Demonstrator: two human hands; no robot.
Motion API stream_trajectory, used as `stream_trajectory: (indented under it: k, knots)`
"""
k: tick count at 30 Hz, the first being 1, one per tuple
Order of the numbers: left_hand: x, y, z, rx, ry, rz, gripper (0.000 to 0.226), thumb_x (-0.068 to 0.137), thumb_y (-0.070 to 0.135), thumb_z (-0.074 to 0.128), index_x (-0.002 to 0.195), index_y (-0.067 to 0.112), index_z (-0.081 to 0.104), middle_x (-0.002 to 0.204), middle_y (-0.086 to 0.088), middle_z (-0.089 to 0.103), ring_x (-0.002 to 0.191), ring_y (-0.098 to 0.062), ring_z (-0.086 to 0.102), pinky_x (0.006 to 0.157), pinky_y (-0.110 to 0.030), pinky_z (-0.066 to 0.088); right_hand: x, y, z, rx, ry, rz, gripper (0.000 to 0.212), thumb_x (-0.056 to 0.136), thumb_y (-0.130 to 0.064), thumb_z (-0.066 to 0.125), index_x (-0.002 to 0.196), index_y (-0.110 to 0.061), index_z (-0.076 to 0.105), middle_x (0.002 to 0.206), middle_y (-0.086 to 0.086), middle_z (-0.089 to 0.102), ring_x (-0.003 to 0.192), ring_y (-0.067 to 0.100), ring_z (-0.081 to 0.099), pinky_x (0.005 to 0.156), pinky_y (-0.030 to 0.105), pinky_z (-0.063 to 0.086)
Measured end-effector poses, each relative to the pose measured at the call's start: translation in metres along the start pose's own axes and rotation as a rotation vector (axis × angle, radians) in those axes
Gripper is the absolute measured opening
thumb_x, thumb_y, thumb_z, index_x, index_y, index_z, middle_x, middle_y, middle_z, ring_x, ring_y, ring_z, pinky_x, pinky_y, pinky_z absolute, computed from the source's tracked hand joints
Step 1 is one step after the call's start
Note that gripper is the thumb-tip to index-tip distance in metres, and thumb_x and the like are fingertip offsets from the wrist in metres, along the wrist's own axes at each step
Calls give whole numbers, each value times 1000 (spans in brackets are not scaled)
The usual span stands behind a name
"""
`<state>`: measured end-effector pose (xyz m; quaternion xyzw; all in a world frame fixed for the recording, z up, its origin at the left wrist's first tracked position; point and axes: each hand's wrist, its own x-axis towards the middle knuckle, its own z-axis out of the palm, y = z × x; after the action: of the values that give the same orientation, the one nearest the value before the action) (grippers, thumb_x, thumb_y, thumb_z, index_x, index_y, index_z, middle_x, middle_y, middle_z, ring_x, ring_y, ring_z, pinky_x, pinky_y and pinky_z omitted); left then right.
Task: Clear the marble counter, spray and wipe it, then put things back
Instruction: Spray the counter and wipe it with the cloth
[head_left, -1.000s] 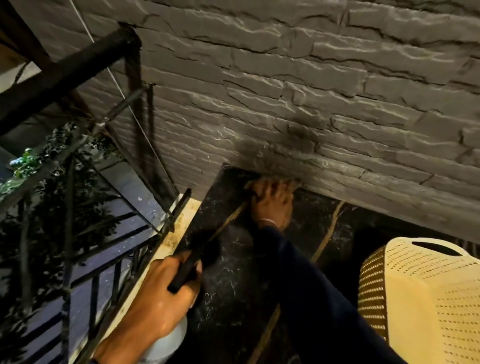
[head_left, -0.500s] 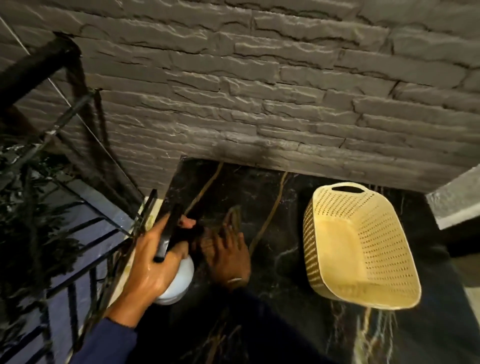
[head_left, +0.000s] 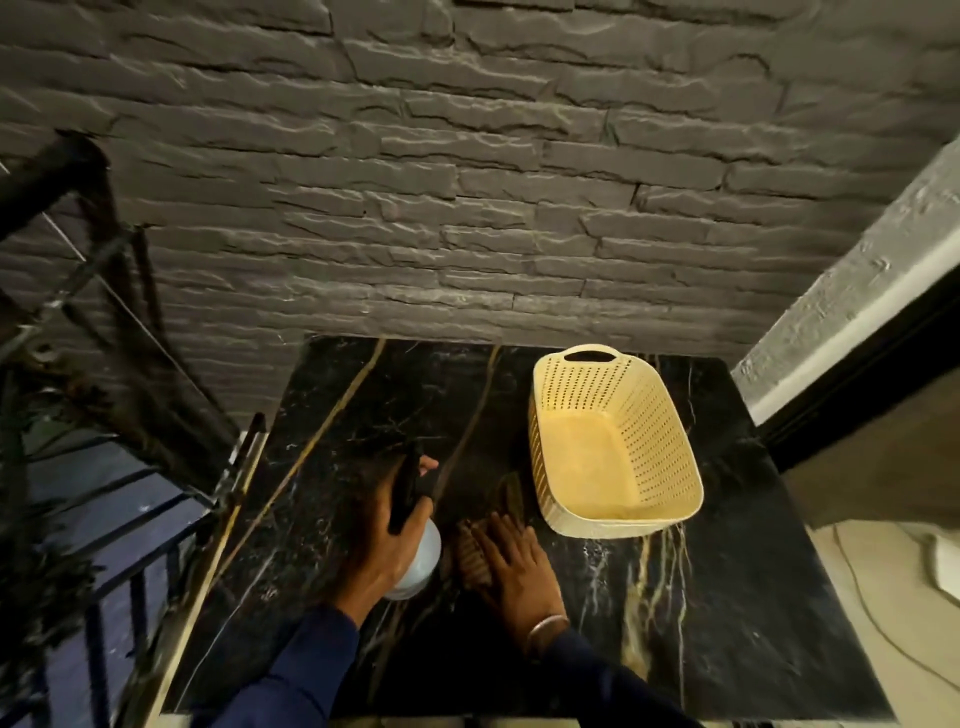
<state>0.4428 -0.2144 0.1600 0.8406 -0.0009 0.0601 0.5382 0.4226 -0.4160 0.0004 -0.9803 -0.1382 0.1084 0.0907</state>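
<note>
The marble counter (head_left: 363, 410) lies bare across its far left, hemmed by the stone wall (head_left: 467, 208) behind and a railing (head_left: 171, 525) on the left, while the yellow basket (head_left: 613, 441) fills the far right, leaving a bare near-right strip.

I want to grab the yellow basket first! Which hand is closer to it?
The right hand. It presses a cloth on the counter just in front of the basket. The left hand, holding the spray bottle, is farther left.
</note>
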Motion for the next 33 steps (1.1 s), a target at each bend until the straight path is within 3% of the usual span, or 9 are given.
stream_trajectory:
  k: [3, 5, 9, 13, 18, 23, 26, 30, 33]
  knots:
    - [-2, -4, 13, 33, 13, -10, 37, 83, 5, 60, 119, 14, 62, 118, 3, 64, 114, 16, 50, 100, -2, 35, -4, 7, -3, -30, -39, -15, 74, 82, -58, 47, 148, -29, 33, 151, 5, 41, 140, 28, 38, 111, 47, 19]
    - [-5, -9, 19, 28, 43, -23, 40, 85, -5, 63, 123, 8, 60, 120, 7, 61, 113, 26, 45, 98, 4, 30, -3, 8, -4, -24, -45, -10, 74, 80, -59, 49, 146, -29, 37, 149, 6, 43, 138, 28, 41, 110, 46, 20]
    - [-5, -15, 21, -38, 57, -142, 42, 87, 14, 58, 126, 27, 55, 123, 14, 58, 112, 22, 48, 102, -18, 39, -3, 9, 0, -4, -49, -41, 75, 80, -60, 51, 146, -27, 37, 149, 8, 44, 139, 28, 40, 109, 47, 20]
    - [-5, -16, 28, -41, 116, -148, 49, 90, -2, 60, 120, 36, 53, 120, 18, 58, 111, 17, 52, 103, -24, 41, -5, 10, 3, -12, -36, -56, 73, 81, -56, 55, 146, -27, 36, 150, 8, 42, 140, 29, 38, 110, 47, 20]
    - [5, -10, 24, -35, 109, -103, 42, 90, -8, 55, 124, 17, 61, 124, 3, 64, 122, -6, 56, 108, -31, 42, -8, -1, -2, 96, 20, -38, 67, 79, -52, 62, 139, -27, 44, 142, 1, 51, 136, 24, 37, 101, 43, 47]
    - [46, 47, 7, -52, 150, 64, 41, 86, -14, 54, 117, 10, 64, 119, 0, 67, 118, -9, 60, 105, -25, 43, 5, -26, -81, 258, 338, -138, 48, 86, -36, 51, 133, -24, 50, 135, -1, 55, 127, 22, 51, 93, 38, 51]
    - [78, 97, 5, -111, 137, 176, 37, 85, -9, 52, 116, 7, 64, 118, -2, 68, 117, -10, 62, 105, -27, 45, 14, -17, -156, 370, 489, -163, 45, 87, -28, 56, 131, -19, 52, 130, 4, 56, 119, 23, 53, 95, 38, 49]
    - [117, 156, 21, -184, 21, 284, 36, 89, -14, 49, 119, 1, 61, 117, -5, 67, 114, -8, 63, 99, -18, 47, 16, 30, -248, 493, 580, -76, 52, 76, -31, 70, 126, -17, 60, 122, 4, 60, 111, 17, 53, 94, 20, 40]
    - [141, 184, 54, -183, -110, 377, 33, 90, -12, 47, 119, -2, 60, 119, -11, 66, 112, -11, 63, 96, -14, 46, 15, 81, -287, 475, 532, -18, 48, 67, -21, 82, 113, -15, 68, 105, 4, 69, 93, 15, 63, 83, 24, 51]
